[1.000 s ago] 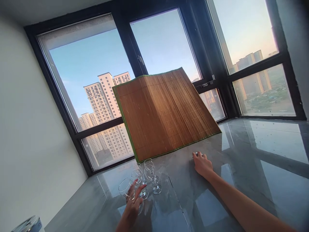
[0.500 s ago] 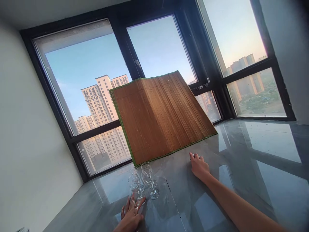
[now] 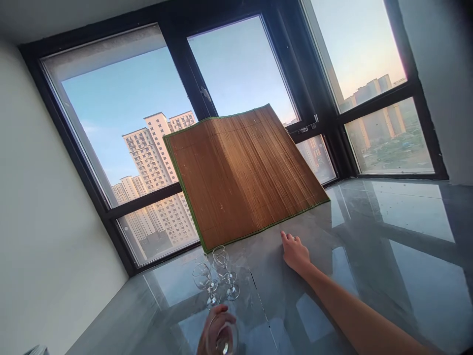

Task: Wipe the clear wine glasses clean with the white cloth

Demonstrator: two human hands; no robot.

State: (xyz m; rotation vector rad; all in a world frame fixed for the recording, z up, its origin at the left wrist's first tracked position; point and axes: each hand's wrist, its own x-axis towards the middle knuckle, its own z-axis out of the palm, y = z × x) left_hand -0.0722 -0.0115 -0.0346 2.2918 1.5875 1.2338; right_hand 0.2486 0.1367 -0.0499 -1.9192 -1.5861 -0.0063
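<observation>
1. At the left, a plain white wall (image 3: 40, 207) was seen, and beside it the dark-framed window (image 3: 121, 128) with tall buildings behind the glass.
2. Low in the picture, left of the middle, the left hand (image 3: 212, 333) was found raised off the surface, with its fingers wrapped around the bowl of a wine glass (image 3: 223, 337). Half a second earlier the same hand lay lower, at the foot of that glass, and the glass was standing close to the others; now it was lifted clear and brought nearer to the person.
3. Just beyond it, the remaining glasses (image 3: 214, 276) were left upright on the grey glossy countertop (image 3: 369, 266), close together. They were not touched, and their places looked unchanged.
4. Behind them, a bamboo mat (image 3: 240, 172) was leaned against the window, with its lower edge resting on the countertop.
5. To the right of the middle, the right hand (image 3: 294, 254) was laid flat on the countertop, fingers loosely together and holding nothing. It was placed just in front of the mat's lower edge, and it seemed slightly shifted to the left compared with a second before, though the camera also moved.
6. From this change it was judged that one glass was separated from the group, while the others were still waiting.
</observation>
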